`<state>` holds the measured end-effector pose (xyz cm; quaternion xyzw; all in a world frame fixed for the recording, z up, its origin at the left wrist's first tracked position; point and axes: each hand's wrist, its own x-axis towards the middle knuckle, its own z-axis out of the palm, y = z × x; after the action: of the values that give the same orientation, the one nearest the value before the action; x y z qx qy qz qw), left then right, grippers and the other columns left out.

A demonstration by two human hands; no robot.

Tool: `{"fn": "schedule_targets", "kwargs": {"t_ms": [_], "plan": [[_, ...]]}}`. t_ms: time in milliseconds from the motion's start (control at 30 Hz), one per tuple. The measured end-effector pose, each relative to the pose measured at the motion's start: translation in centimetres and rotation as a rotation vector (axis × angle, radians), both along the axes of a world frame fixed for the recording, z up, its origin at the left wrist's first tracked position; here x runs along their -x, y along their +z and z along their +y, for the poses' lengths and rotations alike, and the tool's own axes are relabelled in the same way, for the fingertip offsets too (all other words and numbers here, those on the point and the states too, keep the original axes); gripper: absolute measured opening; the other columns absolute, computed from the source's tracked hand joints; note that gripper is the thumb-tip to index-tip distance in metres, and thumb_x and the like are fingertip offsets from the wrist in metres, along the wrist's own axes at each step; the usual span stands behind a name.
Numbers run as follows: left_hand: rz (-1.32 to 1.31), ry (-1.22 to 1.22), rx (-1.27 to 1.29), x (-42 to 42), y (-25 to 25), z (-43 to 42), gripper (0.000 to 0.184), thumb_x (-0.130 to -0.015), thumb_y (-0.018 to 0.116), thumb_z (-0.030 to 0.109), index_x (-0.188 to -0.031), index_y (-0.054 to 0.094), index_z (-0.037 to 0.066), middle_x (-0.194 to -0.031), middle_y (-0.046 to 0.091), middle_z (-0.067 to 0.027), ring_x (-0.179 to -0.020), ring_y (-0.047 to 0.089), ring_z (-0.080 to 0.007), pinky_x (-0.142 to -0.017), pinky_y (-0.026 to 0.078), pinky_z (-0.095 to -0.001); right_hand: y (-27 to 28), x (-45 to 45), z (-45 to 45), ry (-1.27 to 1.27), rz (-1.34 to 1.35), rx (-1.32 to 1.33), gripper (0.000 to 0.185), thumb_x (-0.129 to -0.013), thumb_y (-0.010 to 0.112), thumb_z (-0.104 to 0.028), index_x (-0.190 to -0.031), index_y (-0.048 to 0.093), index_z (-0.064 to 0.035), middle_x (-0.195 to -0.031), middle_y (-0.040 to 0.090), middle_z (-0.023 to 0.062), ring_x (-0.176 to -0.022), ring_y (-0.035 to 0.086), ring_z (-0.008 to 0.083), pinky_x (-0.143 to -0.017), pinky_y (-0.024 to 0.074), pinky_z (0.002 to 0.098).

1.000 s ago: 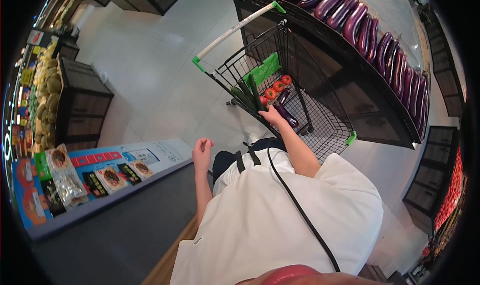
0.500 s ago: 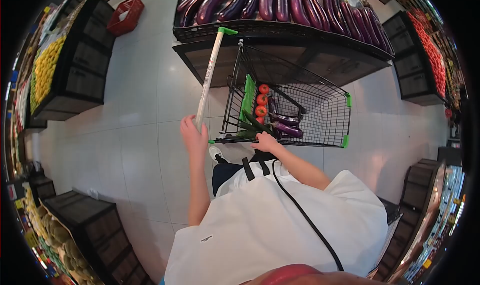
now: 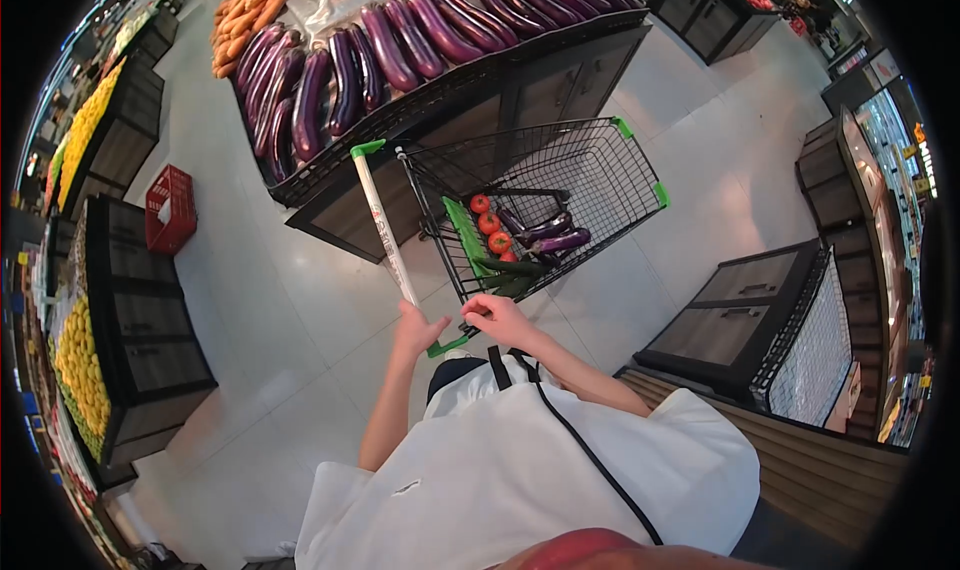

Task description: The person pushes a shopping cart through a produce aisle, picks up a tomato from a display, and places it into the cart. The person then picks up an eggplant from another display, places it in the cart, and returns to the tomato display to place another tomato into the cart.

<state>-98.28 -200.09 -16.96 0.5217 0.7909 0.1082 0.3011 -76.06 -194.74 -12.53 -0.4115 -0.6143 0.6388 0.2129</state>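
1. The left hand [image 3: 418, 330] lay at the near end of the shopping cart's white handle [image 3: 383, 232] and appeared to touch it, its thumb standing away from the fingers; whether those fingers were wrapped around the bar could not be told.
2. The right hand [image 3: 499, 320] was just beside it, over the cart's near rear corner, its fingers curled inward. No item showed in it, and whether it touched the frame could not be told.
3. Half a second before, that right hand had been at the cucumbers [image 3: 515, 267]; now it had come back clear of them, leaving them against the cart's near side. The attention seemed, on judgement, to have passed from the produce to the handle end.
4. The shopping cart [image 3: 605, 175] stood in front of the person. In it, a row of tomatoes [image 3: 489, 224] ran beside the green flap [image 3: 463, 238], and purple eggplants [image 3: 562, 241] lay just past them, the front part of the mesh bare.
5. Beyond the cart stood the display stand [image 3: 540, 100], heaped with long eggplants, with carrots [image 3: 250, 15] at its far left end.
6. Farther left, a red basket [image 3: 172, 210] was near a stand of yellow fruit [image 3: 82, 360].
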Motion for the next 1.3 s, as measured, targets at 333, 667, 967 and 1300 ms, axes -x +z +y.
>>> {"fn": "schedule_targets", "kwargs": {"t_ms": [333, 667, 967, 1300], "plan": [[-0.466, 0.234, -0.173, -2.3, 0.0, -4.0, 0.020, -0.100, 0.057, 0.011, -0.114, 0.062, -0.003, -0.107, 0.071, -0.0132, -0.097, 0.070, -0.0215, -0.089, 0.054, -0.0373, -6.2, 0.8, -2.1, 0.306, -0.382, 0.000, 0.096, -0.073, 0.081, -0.055, -0.140, 0.046, 0.0046, -0.120, 0.069, 0.0231, -0.110, 0.068, 0.0359, -0.092, 0.0545, 0.0427], [0.042, -0.469, -0.637, 1.9, 5.9, 12.3, 0.056, -0.072, 0.071, -0.003, -0.125, 0.055, 0.002, -0.128, 0.052, -0.0207, -0.123, 0.049, -0.0418, -0.105, 0.042, -0.0477, -7.5, -1.6, -6.3, -0.115, -0.899, -0.080, 0.039, -0.073, 0.077, -0.023, -0.106, 0.064, -0.0066, -0.097, 0.073, 0.0171, -0.093, 0.071, 0.0373, -0.077, 0.0575, 0.0478], [0.241, -1.322, -0.083, 1.7, -3.8, 31.0, 0.027, -0.068, 0.076, 0.035, -0.086, 0.076, 0.017, -0.076, 0.072, -0.0106, -0.075, 0.072, -0.0324, -0.080, 0.053, -0.0474, -4.8, -4.0, -5.5, -0.644, -1.049, 0.029, 0.034, -0.073, 0.072, -0.018, -0.107, 0.069, -0.0153, -0.095, 0.073, 0.0126, -0.091, 0.071, 0.0339, -0.079, 0.0563, 0.0463], [0.438, -1.207, -0.127, -8.0, -2.7, 35.9, 0.020, -0.069, 0.067, 0.021, -0.086, 0.076, 0.019, -0.082, 0.074, -0.0101, -0.082, 0.072, -0.0299, -0.081, 0.049, -0.0415, -6.4, -14.9, 2.6, -0.550, -1.175, -0.014, 0.022, -0.069, 0.074, -0.023, -0.089, 0.072, -0.0133, -0.078, 0.072, 0.0117, -0.076, 0.072, 0.0323, -0.069, 0.0573, 0.0446]]}}
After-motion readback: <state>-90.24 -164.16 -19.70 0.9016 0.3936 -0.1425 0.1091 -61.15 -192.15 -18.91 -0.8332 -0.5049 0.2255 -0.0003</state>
